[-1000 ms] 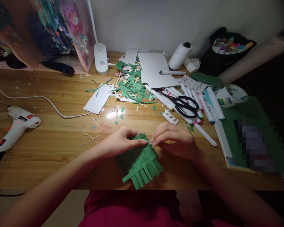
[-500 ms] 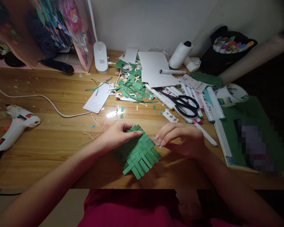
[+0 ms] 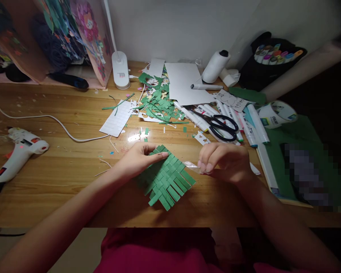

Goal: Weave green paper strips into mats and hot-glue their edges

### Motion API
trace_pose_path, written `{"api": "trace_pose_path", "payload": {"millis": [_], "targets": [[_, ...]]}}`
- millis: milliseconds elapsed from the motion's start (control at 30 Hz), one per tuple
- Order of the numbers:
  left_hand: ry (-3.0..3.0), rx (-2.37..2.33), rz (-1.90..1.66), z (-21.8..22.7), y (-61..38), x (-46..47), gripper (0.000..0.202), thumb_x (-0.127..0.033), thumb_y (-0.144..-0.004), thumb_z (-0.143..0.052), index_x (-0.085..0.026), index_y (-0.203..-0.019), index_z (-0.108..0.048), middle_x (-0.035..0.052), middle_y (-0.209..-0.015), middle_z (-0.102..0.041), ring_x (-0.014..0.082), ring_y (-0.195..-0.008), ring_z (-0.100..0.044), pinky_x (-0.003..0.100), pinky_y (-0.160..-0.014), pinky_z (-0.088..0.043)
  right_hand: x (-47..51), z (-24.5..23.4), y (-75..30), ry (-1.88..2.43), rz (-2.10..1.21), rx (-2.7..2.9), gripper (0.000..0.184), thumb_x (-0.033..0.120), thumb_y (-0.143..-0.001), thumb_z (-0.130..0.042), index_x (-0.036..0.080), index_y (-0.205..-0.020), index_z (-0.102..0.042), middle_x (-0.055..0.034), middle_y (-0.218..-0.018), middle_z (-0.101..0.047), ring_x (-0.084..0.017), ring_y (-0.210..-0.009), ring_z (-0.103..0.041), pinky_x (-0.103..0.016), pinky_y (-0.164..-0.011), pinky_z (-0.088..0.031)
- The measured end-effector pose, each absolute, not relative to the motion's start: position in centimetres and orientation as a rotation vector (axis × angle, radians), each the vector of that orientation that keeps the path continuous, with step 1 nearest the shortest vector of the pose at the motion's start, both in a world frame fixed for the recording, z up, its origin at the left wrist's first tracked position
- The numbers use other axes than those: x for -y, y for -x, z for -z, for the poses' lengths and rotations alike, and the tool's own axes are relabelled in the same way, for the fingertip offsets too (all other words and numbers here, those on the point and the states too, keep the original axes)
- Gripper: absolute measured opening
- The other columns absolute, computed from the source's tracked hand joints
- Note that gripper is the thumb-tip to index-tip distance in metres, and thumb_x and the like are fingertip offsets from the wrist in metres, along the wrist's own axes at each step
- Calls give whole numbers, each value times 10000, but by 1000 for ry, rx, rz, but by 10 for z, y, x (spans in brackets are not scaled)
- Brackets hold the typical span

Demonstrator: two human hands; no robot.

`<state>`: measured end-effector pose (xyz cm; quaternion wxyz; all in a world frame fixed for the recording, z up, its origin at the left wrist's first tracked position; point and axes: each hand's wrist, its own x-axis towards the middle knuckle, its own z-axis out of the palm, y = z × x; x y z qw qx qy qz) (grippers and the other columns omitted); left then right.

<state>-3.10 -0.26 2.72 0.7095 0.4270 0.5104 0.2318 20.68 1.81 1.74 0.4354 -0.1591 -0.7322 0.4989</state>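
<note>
A woven mat of green paper strips (image 3: 167, 176) is tilted over the front of the desk, with loose strip ends at its lower right. My left hand (image 3: 143, 157) grips its upper left edge, thumb on top and fingers underneath. Off the mat's right edge stretches a piece of clear tape (image 3: 191, 165). Its outer end is pinched between the thumb and fingers of my right hand (image 3: 223, 163). Whether the tape's near end sticks to the front or the back of the mat, I cannot tell.
Green paper scraps (image 3: 159, 100) and white sheets lie at the back. Black-handled scissors (image 3: 223, 127) rest on several white markers (image 3: 252, 131). A tape roll (image 3: 281, 113) stands at right, a hot glue gun (image 3: 25, 151) at left, its cord trailing. A lamp base (image 3: 121, 70) is behind.
My right hand has moved to the right, away from the mat, and a longer stretch of clear tape now shows. The mat has shifted slightly up and turned a little.
</note>
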Motion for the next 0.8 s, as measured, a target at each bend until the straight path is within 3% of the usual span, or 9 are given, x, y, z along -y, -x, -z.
{"api": "trace_pose_path", "payload": {"millis": [267, 433, 500, 667, 800], "targets": [[-932, -1177, -529, -26, 33, 3, 313, -429, -716, -683, -130, -804, -657, 68, -786, -695, 160, -662, -639, 266, -625, -491, -20, -18, -211, 363, -1364, 1715, 156, 87, -721, -723, 216, -785, -662, 1, -674, -621, -174, -744, -657, -307, -650, -558], [-937, -1208, -530, -23, 35, 2, 330, -439, -717, -676, -126, -819, -654, 85, -812, -696, 176, -682, -645, 284, -636, -497, -23, -23, -215, 374, -1422, 1594, 194, 112, -722, -731, 244, -800, -612, 37, -661, -541, -110, -539, -621, -206, -447, -533], [-955, -1217, -527, -22, 36, 2, 351, -459, -714, -672, -124, -818, -655, 89, -815, -697, 176, -678, -642, 285, -634, -495, -26, -23, -216, 370, -1419, 1574, 202, 119, -724, -729, 244, -815, -600, 40, -678, -528, -93, -519, -599, -189, -432, -516], [-1039, -1208, -520, -19, 37, 1, 411, -519, -698, -662, -121, -801, -658, 87, -803, -693, 191, -698, -640, 287, -639, -483, -32, -19, -216, 425, -1396, 1589, 258, 104, -720, -718, 229, -909, -595, 20, -814, -566, -95, -655, -614, -211, -573, -527], [-1069, -1207, -543, -22, 36, 1, 434, -554, -668, -675, -132, -771, -657, 61, -763, -685, 201, -721, -632, 278, -642, -471, -39, -21, -220, 699, -1154, 1535, 239, 162, -739, -705, 230, -930, -578, 9, -899, -603, -87, -685, -594, -229, -630, -517]]}}
